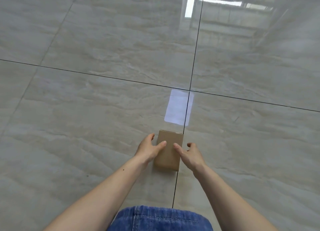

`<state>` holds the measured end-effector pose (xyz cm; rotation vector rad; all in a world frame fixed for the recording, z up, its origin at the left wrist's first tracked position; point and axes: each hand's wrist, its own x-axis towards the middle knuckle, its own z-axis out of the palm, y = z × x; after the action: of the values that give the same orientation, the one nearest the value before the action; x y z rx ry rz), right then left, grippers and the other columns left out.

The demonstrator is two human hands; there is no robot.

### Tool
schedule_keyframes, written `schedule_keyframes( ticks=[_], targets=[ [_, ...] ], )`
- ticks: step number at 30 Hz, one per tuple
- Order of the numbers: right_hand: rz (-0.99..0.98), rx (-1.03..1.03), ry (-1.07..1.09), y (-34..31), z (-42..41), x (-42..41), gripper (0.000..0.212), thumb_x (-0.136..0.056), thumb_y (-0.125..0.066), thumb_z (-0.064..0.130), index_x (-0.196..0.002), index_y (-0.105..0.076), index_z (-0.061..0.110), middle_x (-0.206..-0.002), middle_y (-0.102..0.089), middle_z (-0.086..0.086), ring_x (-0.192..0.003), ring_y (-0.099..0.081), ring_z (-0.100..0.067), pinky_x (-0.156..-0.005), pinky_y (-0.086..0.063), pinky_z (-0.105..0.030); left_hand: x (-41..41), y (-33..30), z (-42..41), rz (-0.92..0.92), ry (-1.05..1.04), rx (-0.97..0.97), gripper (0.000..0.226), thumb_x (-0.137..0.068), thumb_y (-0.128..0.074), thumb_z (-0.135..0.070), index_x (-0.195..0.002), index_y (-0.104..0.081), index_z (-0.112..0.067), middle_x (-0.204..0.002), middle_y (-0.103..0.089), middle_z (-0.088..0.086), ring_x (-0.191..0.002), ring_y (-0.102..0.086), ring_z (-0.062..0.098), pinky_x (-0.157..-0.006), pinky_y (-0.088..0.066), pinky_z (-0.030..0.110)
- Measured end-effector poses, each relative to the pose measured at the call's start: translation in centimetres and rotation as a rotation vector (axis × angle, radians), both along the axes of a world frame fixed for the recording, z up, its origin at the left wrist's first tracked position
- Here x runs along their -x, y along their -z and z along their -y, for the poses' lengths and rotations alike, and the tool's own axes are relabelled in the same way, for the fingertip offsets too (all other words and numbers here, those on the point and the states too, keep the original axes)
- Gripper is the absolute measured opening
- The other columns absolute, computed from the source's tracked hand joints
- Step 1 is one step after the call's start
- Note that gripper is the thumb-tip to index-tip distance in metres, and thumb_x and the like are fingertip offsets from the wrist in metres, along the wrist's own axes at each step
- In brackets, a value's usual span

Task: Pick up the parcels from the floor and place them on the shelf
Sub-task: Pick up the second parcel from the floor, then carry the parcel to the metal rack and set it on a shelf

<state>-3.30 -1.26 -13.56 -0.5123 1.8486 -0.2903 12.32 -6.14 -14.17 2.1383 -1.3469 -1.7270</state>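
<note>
Both hands — left hand (149, 148), right hand (191, 154) — spread wide beside the parcel (168, 151) (unheld, on glossy floor (86, 109)); a loose squeeze could let it slip.

Both forearms are bare from the frame's lower edge up to the wrists, with no sleeve, watch, band or ring showing on either. The left hand (150, 148), at about 11 o'clock from the picture's bottom centre, is ungloved, with short, plain nails. The right hand (189, 153), at about 1 o'clock, is likewise ungloved, its nails short and unpainted. A small dark mole (123, 169) sits on the left forearm, toward 7 o'clock from that wrist. At 6 o'clock, blue denim clothing (160, 219) with pale double stitching along a seam fills the bottom edge.
</note>
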Motion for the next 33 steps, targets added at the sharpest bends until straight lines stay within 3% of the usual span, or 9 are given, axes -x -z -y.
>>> schedule_keyframes(
  ticks=[3, 6, 8, 11, 17, 20, 28, 30, 33],
  targets=[
    [-0.005, -0.004, -0.006, 2.1, 0.5, 0.3, 0.088, -0.084, -0.066, 0.056, -0.149, -0.032, 0.007, -0.147, -0.049, -0.016, -0.132, -0.051, -0.033, -0.106, -0.046, -0.046, 0.5, 1.9, 0.7, -0.021, -0.055, -0.017, 0.086, -0.076, -0.079, -0.044, -0.146, -0.044, -0.01, -0.146, -0.052, 0.007, -0.132, -0.052, 0.022, -0.112, -0.041, 0.039],
    [0.01, 0.001, -0.007, 3.4, 0.6, 0.5, 0.088, -0.079, -0.069, 0.057, -0.146, -0.036, 0.009, -0.143, -0.053, -0.013, -0.128, -0.055, -0.032, -0.104, -0.048, -0.045, 0.8, 3.5, 0.8, -0.053, -0.088, -0.008, 0.08, -0.056, -0.079, -0.05, -0.125, -0.064, -0.014, -0.125, -0.069, 0.005, -0.11, -0.066, 0.021, -0.1, -0.052, 0.043],
    [0.037, 0.012, -0.004, 3.9, 0.6, 0.6, 0.092, -0.07, -0.068, 0.061, -0.143, -0.04, 0.011, -0.138, -0.058, -0.012, -0.123, -0.06, -0.031, -0.099, -0.047, -0.043, 0.9, 4.0, 0.9, -0.057, -0.1, 0.009, 0.066, -0.058, -0.079, -0.042, -0.117, -0.068, -0.015, -0.112, -0.073, 0.004, -0.101, -0.07, 0.022, -0.095, -0.055, 0.044],
    [0.051, 0.026, -0.013, 4.5, 0.7, 0.8, 0.089, -0.063, -0.066, 0.062, -0.136, -0.047, 0.014, -0.13, -0.065, -0.009, -0.116, -0.065, -0.03, -0.095, -0.048, -0.04, 0.9, 4.1, 1.1, -0.048, -0.106, 0.025, 0.052, -0.068, -0.084, -0.029, -0.116, -0.068, -0.015, -0.111, -0.073, 0.005, -0.1, -0.069, 0.024, -0.096, -0.055, 0.043],
    [0.012, 0.084, -0.034, 2.5, 0.9, 0.3, 0.058, -0.082, -0.067, 0.044, -0.128, -0.056, 0.011, -0.122, -0.068, -0.009, -0.11, -0.066, -0.029, -0.089, -0.054, -0.037, 1.2, 2.3, 1.2, -0.029, -0.094, 0.061, 0.052, -0.072, -0.083, -0.027, -0.119, -0.066, -0.013, -0.114, -0.072, 0.007, -0.102, -0.069, 0.025, -0.096, -0.054, 0.044],
    [0.006, 0.127, -0.028, -1.0, 1.1, 0.5, 0.055, -0.083, -0.067, 0.041, -0.127, -0.057, 0.011, -0.12, -0.069, -0.011, -0.108, -0.067, -0.027, -0.095, -0.054, -0.045, 1.6, -1.5, 1.7, -0.024, -0.059, 0.09, 0.051, -0.075, -0.082, -0.025, -0.122, -0.065, -0.013, -0.116, -0.071, 0.004, -0.102, -0.068, 0.022, -0.096, -0.054, 0.043],
    [-0.011, 0.177, -0.019, -16.9, 0.3, 2.6, 0.05, -0.087, -0.068, 0.029, -0.132, -0.054, 0.013, -0.115, -0.071, -0.01, -0.103, -0.069, -0.026, -0.094, -0.054, -0.045, 3.3, -17.1, 0.6, -0.008, -0.009, 0.155, 0.051, -0.073, -0.082, -0.029, -0.118, -0.061, -0.016, -0.118, -0.069, 0.001, -0.106, -0.066, 0.02, -0.095, -0.054, 0.042],
    [-0.009, 0.18, -0.014, -21.1, -0.2, 2.6, 0.054, -0.083, -0.07, 0.032, -0.132, -0.054, 0.015, -0.116, -0.07, -0.008, -0.104, -0.068, -0.025, -0.094, -0.054, -0.046, 3.3, -21.5, 0.1, -0.011, -0.025, 0.155, 0.051, -0.072, -0.084, -0.027, -0.116, -0.061, -0.016, -0.117, -0.069, 0.001, -0.106, -0.066, 0.019, -0.094, -0.054, 0.041],
    [0.002, 0.209, 0.025, -27.4, -0.9, 2.5, 0.075, -0.062, -0.069, 0.05, -0.13, -0.056, 0.022, -0.113, -0.072, -0.004, -0.102, -0.07, -0.024, -0.093, -0.055, -0.048, 3.0, -28.6, -0.5, -0.02, -0.03, 0.175, 0.051, -0.071, -0.084, -0.025, -0.115, -0.059, -0.017, -0.118, -0.068, 0.001, -0.106, -0.066, 0.017, -0.095, -0.054, 0.038]
  ],
)
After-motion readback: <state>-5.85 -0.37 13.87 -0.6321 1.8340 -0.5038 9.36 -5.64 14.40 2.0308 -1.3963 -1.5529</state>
